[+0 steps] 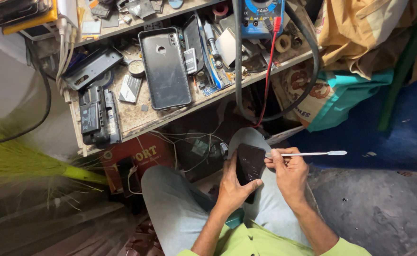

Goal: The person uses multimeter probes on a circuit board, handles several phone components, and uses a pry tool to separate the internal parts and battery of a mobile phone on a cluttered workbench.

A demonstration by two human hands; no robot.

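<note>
I sit with a dark smartphone [250, 163] over my lap, its black glossy face up. My left hand [231, 184] grips it from the left side, thumb across its lower edge. My right hand [286, 171] pinches a thin metal pry tool [312, 153] that points right, its flat tip well clear of the phone. The fingers of my right hand touch the phone's right edge.
A cluttered wooden workbench [137, 118] stands ahead with a phone back cover [165, 68], loose phone parts, a blue multimeter [260, 14] with red and black leads. A green broom [23, 163] lies at left. Cloth and bags [355, 52] pile at right.
</note>
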